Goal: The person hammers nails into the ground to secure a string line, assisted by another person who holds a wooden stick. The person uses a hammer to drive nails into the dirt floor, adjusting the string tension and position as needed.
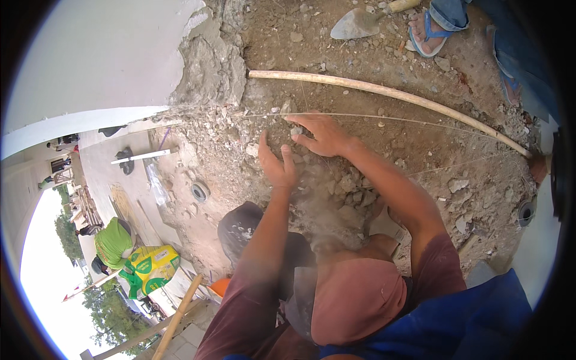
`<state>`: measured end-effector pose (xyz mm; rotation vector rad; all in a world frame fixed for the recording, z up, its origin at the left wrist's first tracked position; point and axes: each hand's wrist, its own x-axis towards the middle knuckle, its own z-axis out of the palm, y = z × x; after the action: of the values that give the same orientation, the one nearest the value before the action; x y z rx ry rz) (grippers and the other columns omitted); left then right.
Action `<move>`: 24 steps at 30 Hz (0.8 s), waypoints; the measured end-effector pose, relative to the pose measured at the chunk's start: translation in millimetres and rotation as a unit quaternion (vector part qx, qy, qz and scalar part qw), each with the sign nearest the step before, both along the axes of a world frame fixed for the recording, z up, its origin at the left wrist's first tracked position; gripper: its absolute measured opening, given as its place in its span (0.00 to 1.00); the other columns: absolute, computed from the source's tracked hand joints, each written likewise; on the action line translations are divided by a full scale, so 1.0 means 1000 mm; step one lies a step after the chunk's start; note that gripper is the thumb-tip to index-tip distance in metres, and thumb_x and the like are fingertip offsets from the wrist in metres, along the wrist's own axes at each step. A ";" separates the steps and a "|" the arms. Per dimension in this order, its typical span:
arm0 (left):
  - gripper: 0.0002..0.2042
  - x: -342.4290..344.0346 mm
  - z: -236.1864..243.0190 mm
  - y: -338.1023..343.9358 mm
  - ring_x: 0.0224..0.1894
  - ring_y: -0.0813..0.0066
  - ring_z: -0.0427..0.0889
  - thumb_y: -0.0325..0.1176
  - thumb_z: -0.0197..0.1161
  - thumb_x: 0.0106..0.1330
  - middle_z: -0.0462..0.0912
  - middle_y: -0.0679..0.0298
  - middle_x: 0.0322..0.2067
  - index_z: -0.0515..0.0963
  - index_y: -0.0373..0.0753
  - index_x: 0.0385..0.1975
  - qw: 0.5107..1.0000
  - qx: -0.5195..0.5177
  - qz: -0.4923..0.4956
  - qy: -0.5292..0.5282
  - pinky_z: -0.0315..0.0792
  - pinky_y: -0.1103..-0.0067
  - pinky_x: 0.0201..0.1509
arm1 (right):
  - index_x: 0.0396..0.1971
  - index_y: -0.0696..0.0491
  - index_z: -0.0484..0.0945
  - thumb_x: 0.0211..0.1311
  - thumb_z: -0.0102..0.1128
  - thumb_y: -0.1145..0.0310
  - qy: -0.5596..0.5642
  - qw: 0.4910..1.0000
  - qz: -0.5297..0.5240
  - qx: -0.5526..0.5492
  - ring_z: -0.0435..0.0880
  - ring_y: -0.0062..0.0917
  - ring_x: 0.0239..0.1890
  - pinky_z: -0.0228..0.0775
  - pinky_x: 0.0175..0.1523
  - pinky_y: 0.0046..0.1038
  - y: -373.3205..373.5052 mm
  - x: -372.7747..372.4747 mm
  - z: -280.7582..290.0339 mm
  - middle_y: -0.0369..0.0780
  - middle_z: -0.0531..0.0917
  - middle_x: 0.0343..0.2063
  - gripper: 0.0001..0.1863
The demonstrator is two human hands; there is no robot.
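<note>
My left hand [277, 163] is over the broken soil with its thumb and fingers apart and nothing visibly in it. To its right, my right hand [321, 135] has a small grey stone [296, 131] between thumb and fingers, just below a taut string [390, 117]. Loose rubble [351, 186] lies beneath and beside both forearms, partly hazed by dust or blur. A long thin wooden pole [384, 91] curves across the ground beyond my hands. Crumbled plaster edges a white wall surface [102, 66] to the upper left.
A trowel [354, 24] lies near another person's sandalled feet [429, 36]. Grey pipe openings [200, 191] sit in the ground. A person in green [111, 243] crouches at left by a yellow-green sack [156, 267] and bamboo poles [180, 312].
</note>
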<state>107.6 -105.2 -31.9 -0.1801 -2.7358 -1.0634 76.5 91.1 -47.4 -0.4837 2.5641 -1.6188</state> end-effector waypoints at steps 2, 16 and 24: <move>0.35 0.003 -0.001 -0.006 0.72 0.42 0.67 0.56 0.55 0.76 0.70 0.44 0.69 0.66 0.32 0.72 0.998 -0.069 -0.011 0.005 0.57 0.54 0.76 | 0.69 0.48 0.72 0.70 0.61 0.49 0.054 0.998 -0.017 0.040 0.72 0.46 0.69 0.62 0.75 0.45 0.015 0.007 0.010 0.45 0.77 0.67 0.32; 0.45 -0.042 0.006 0.046 0.83 0.52 0.49 0.66 0.57 0.70 0.58 0.52 0.79 0.60 0.39 0.78 0.943 -0.295 0.001 -0.152 0.33 0.42 0.79 | 0.69 0.62 0.69 0.72 0.59 0.48 0.031 0.963 -0.134 0.232 0.63 0.49 0.74 0.51 0.78 0.52 0.018 0.064 0.021 0.56 0.69 0.70 0.37; 0.45 -0.080 0.007 0.083 0.80 0.49 0.55 0.63 0.65 0.66 0.68 0.51 0.73 0.60 0.39 0.76 0.966 -0.157 0.100 -0.181 0.31 0.38 0.78 | 0.71 0.62 0.65 0.71 0.59 0.46 -0.028 0.977 -0.104 0.184 0.58 0.53 0.77 0.44 0.81 0.54 -0.001 0.069 0.020 0.57 0.65 0.72 0.41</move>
<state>27.5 -22.3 -25.3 0.2696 -3.1504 -0.6577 145.2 90.3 -27.6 -0.1397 2.8564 -1.1363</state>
